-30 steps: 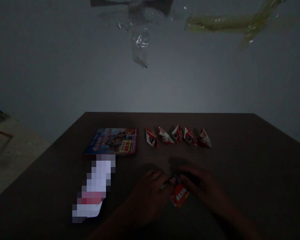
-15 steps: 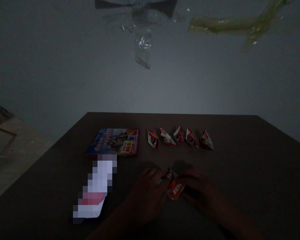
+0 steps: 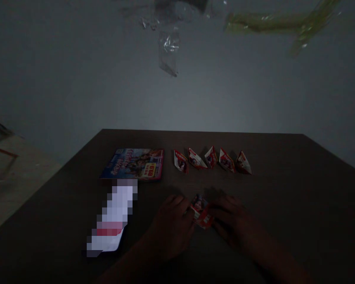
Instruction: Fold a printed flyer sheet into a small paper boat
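Observation:
In the dim head view, a small piece of red and white printed paper (image 3: 201, 216) is held between my two hands, low over the table. My left hand (image 3: 174, 225) grips its left side with fingers closed. From the right, my right hand (image 3: 237, 224) pinches the other edge, its fingertips partly in shadow. Beyond them stands a row of several folded paper pieces (image 3: 211, 157) in similar red and white print, boat-like in shape. How the held paper is creased is hard to make out in this light.
A colourful printed booklet or flyer (image 3: 130, 163) lies on the brown table (image 3: 284, 161), left of the row. Just in front of it is a lit phone (image 3: 115, 217), its screen pixelated. A wall with tape (image 3: 263, 22) rises behind the table's far edge.
The paper has shifted slightly left and turned between my hands, and its red lettered part is more covered by my right fingers. The whole view has tilted slightly; the row stays put.

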### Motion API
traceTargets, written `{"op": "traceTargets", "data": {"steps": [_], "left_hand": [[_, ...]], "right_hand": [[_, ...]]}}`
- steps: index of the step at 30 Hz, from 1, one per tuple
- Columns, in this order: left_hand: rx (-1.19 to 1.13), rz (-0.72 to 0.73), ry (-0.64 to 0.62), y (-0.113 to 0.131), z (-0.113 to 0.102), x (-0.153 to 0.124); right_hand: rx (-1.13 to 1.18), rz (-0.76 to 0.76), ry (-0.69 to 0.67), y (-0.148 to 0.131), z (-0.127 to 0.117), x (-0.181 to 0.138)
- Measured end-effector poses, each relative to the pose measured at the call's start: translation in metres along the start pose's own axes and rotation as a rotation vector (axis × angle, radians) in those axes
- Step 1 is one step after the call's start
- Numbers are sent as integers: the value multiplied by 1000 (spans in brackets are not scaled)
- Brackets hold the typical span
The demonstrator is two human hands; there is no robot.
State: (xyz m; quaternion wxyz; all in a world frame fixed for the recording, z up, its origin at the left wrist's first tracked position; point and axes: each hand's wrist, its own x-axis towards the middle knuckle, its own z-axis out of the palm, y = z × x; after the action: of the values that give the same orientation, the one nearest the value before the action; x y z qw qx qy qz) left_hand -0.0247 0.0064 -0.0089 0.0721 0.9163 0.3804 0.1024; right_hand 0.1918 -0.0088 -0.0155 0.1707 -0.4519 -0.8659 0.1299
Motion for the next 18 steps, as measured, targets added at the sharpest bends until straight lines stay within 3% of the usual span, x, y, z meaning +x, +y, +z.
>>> {"op": "traceTargets", "data": {"steps": [18], "left_hand": [[12, -106, -31, 2, -2, -1]], "right_hand": [[35, 12, -7, 2, 0, 0]]}}
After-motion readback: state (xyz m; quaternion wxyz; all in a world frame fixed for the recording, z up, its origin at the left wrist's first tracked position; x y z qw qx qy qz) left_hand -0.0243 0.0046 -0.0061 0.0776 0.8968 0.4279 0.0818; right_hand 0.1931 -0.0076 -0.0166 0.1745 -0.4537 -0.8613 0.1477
